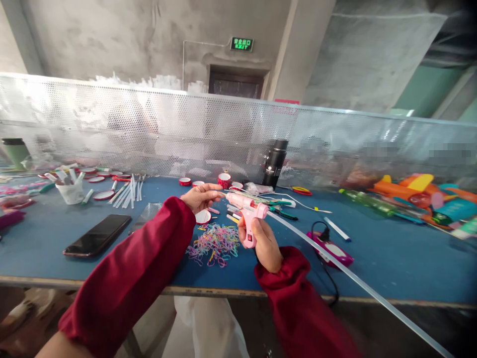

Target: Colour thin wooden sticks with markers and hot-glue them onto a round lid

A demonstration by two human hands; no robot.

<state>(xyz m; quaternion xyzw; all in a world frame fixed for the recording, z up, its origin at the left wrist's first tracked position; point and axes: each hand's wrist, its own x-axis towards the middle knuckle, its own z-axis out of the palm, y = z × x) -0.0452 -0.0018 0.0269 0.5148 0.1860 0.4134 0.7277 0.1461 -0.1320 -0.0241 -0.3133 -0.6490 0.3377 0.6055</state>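
A pink hot glue gun [250, 219] is gripped by its handle in my right hand [266, 243], the nozzle pointing left. From its back end a long translucent glue stick [335, 261] runs down to the lower right. Right at the nozzle, my left hand [203, 197] is closed in a pinch. Whatever lies between those fingertips is too small to make out. Below both hands, a pile of colourful small rubber bands [214, 243] lies on the blue table [391, 263]. A round white lid with a red rim [203, 217] rests under my left hand.
To the left lie a black phone [97, 235], a white cup of markers [70, 191] and several white sticks [126, 194]. Behind are green-handled pliers [281, 211] and a black bottle [275, 164]. A purple power strip [331, 251] with a plugged-in cord sits right.
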